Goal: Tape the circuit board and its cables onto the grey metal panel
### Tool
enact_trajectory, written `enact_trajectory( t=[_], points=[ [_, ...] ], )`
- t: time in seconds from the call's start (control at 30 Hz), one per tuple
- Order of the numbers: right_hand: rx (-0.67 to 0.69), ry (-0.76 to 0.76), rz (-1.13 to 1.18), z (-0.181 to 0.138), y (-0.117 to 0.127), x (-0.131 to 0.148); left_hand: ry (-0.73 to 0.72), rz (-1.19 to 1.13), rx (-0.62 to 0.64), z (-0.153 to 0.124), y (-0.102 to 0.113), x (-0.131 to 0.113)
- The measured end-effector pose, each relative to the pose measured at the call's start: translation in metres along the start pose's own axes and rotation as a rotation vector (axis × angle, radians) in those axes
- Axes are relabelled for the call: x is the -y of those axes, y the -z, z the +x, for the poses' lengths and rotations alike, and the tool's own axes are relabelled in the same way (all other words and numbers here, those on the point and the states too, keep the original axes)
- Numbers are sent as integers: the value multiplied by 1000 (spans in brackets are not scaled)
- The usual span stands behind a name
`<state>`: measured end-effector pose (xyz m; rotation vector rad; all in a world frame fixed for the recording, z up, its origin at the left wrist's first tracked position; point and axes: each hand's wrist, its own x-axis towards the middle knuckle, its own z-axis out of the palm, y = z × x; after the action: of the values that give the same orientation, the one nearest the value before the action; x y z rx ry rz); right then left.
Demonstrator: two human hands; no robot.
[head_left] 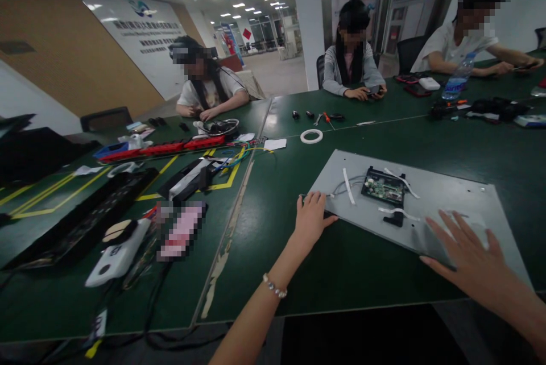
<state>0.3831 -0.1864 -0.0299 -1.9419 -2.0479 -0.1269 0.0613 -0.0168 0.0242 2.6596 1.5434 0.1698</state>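
A flat grey metal panel [443, 189] lies on the green table in front of me. On its middle sits a green circuit board [386, 187] in a black frame, with strips of white tape and a thin grey cable beside it. My left hand [310, 217] rests at the panel's left corner, fingers stretched over the edge and thumb apart along the front side. Over the panel's right part, my right hand [473, 248] is spread, its thumb near the front edge. Whether its fingers press on the metal, I cannot tell.
A roll of white tape [311, 136] and orange-handled pliers [327, 120] lie beyond the panel. To the left are a long black tray [81, 223], a white device [119, 254], a pink phone-like object [182, 231] and cables. Several people sit across the table; a water bottle [458, 78] stands far right.
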Motion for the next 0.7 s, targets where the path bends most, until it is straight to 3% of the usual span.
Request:
enact_trajectory(
  t=[0.1,0.2,0.47,0.7],
  points=[
    [62,131,-51,33,1,20,-62,-39,38,19,1,0],
    [155,150,-18,57,-8,31,-90,-75,49,30,-1,2],
    [148,4,-17,68,-21,33,13,-44,-161,25,-15,-8],
    [100,-172,-75,87,-30,20,-46,-77,-133,16,-13,-17]
  ],
)
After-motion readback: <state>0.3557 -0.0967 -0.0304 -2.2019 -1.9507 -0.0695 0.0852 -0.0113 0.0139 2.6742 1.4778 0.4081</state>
